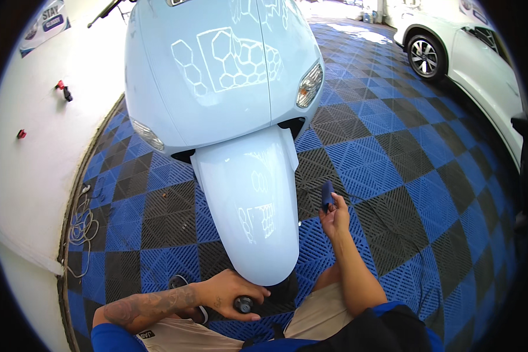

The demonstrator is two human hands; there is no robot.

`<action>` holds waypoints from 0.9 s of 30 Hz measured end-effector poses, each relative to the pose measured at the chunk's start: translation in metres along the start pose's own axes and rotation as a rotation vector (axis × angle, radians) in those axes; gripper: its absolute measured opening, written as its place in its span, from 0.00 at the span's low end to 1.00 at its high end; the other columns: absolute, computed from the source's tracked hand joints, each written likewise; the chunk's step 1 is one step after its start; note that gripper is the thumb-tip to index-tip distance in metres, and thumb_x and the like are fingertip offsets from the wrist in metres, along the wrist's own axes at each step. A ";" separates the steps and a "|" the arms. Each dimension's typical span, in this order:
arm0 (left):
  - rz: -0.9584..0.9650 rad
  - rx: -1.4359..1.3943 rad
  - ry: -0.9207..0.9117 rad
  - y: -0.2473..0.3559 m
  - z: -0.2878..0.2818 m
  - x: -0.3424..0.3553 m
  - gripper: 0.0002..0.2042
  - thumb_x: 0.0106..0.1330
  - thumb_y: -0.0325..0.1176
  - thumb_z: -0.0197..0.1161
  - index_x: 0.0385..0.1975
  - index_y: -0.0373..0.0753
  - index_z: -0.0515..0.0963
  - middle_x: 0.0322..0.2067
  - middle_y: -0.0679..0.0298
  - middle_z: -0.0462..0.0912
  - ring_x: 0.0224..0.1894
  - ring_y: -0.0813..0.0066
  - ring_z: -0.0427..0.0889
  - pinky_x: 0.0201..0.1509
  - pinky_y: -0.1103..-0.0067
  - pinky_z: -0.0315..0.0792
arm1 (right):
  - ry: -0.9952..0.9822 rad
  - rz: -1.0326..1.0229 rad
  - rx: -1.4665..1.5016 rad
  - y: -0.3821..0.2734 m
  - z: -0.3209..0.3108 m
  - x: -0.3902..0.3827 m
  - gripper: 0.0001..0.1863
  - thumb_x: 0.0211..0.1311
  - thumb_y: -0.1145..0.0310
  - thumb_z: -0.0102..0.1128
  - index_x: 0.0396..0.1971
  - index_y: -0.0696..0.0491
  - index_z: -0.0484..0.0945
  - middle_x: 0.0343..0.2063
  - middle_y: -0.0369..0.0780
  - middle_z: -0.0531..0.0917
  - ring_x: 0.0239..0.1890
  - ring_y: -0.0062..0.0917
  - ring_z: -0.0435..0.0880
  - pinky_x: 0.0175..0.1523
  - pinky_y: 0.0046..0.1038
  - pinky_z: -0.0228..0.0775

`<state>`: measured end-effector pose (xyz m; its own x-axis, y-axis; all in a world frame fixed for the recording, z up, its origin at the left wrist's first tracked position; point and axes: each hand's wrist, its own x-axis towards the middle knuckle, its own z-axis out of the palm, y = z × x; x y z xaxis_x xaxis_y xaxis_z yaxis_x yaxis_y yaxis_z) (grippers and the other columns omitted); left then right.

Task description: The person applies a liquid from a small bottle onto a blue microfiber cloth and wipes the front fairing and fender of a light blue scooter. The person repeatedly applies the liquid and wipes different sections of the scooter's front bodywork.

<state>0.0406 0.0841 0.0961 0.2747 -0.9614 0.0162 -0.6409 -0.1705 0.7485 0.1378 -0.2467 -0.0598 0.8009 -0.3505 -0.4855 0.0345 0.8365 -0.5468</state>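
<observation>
The pale blue front fender (240,176) of a scooter points toward me, its glossy surface mirroring honeycomb lights. Near the fender's tip, my left hand (232,291) is closed around a small dark bottle (243,304), whose round black top shows beside the thumb. Most of the bottle is hidden in the palm. My right hand (335,218) is raised to the right of the fender, apart from it. Its fingers pinch a dark blue flat block (327,196) that looks like an applicator pad, held upright.
Above the fender rises the scooter's front panel (217,111) with a lamp (310,85) at each side. A white car (469,64) stands at the right. A coiled cable (83,226) lies along the white wall (26,158). Blue and black grid tiles (387,193) cover the floor.
</observation>
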 end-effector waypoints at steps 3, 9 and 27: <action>-0.038 0.036 -0.245 0.003 -0.020 0.001 0.19 0.65 0.54 0.68 0.40 0.42 0.81 0.34 0.64 0.84 0.40 0.61 0.85 0.44 0.67 0.80 | -0.006 -0.035 -0.006 -0.015 -0.003 -0.013 0.15 0.63 0.60 0.67 0.45 0.50 0.77 0.31 0.33 0.80 0.33 0.21 0.78 0.39 0.30 0.73; 0.001 -0.017 -0.511 -0.021 -0.044 -0.008 0.20 0.64 0.54 0.69 0.42 0.44 0.81 0.33 0.63 0.85 0.40 0.60 0.86 0.44 0.65 0.79 | -0.048 -0.209 -0.043 -0.029 0.022 -0.072 0.12 0.66 0.64 0.63 0.45 0.54 0.80 0.37 0.36 0.86 0.38 0.22 0.83 0.44 0.25 0.74; 0.027 -0.051 -0.925 -0.142 -0.097 -0.052 0.23 0.63 0.55 0.70 0.47 0.43 0.83 0.39 0.59 0.87 0.46 0.56 0.86 0.50 0.64 0.77 | -0.308 -1.147 -0.893 -0.050 0.228 -0.130 0.26 0.57 0.70 0.67 0.56 0.63 0.78 0.33 0.40 0.83 0.31 0.19 0.82 0.39 0.21 0.78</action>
<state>0.1873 0.1798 0.0535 -0.4355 -0.7581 -0.4854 -0.6006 -0.1569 0.7840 0.1681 -0.1472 0.1858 0.6873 -0.4280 0.5868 0.4411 -0.3959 -0.8054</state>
